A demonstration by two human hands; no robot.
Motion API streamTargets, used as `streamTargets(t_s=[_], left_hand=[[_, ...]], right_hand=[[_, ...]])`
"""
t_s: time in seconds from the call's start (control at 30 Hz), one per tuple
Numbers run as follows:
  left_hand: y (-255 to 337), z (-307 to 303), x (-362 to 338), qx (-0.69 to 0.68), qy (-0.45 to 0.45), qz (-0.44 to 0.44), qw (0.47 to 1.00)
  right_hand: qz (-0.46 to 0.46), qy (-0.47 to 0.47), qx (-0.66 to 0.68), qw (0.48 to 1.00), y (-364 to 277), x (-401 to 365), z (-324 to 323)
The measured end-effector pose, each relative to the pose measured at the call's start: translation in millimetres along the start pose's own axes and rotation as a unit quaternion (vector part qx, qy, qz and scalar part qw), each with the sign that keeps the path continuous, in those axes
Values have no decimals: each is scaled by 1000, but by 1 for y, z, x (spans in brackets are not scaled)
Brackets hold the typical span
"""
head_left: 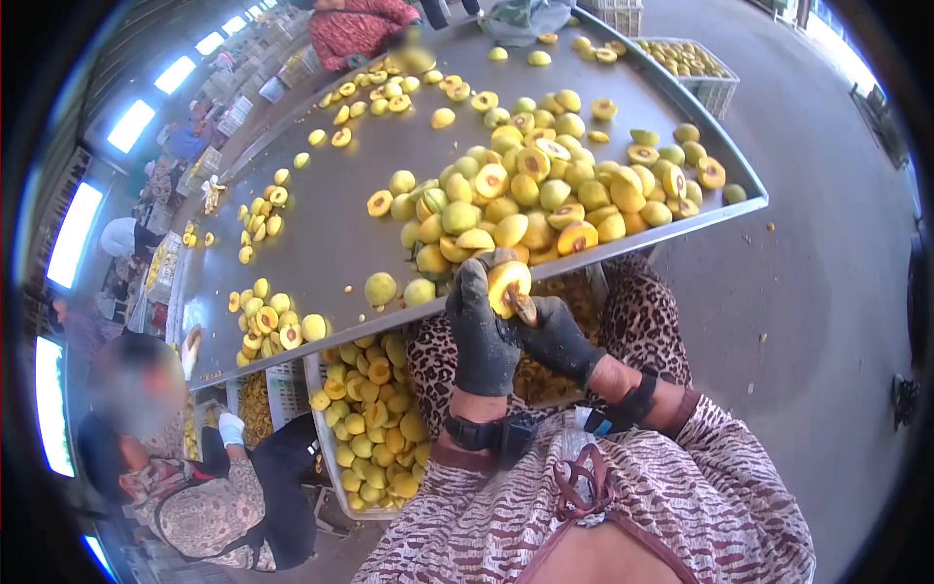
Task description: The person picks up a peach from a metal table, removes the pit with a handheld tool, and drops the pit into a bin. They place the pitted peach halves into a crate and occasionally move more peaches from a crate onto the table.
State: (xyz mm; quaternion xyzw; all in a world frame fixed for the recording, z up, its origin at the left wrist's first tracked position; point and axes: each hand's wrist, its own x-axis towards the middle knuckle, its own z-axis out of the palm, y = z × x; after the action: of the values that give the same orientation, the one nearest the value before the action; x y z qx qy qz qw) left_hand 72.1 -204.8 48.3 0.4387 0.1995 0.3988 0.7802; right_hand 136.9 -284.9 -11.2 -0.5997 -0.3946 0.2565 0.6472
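Note:
My left hand (pixel 481 326), in a dark glove, grips a halved yellow peach (pixel 507 282) just below the near edge of the metal table (pixel 321 243). My right hand (pixel 559 336), also gloved, holds a small pitting tool (pixel 525 310) pressed against the cut face of that peach half. A big heap of whole and halved peaches (pixel 530 200) lies on the table right above my hands.
A crate of peaches (pixel 375 419) stands below the table's near edge at my left. Smaller piles (pixel 272 321) dot the table. A co-worker (pixel 195 467) stands at the left; another person in red (pixel 355 29) works at the far end. A wire crate (pixel 691 63) stands at the right.

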Motion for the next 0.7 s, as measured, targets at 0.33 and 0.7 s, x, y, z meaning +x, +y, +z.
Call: streamTargets(t_s=[0.33, 0.7], left_hand=[[9, 17, -10, 185, -17, 52, 981], [41, 21, -12, 489, -180, 339, 783]], right_hand=[[26, -1, 15, 1000, -2, -13, -1], [71, -229, 104, 965, -50, -14, -30]])
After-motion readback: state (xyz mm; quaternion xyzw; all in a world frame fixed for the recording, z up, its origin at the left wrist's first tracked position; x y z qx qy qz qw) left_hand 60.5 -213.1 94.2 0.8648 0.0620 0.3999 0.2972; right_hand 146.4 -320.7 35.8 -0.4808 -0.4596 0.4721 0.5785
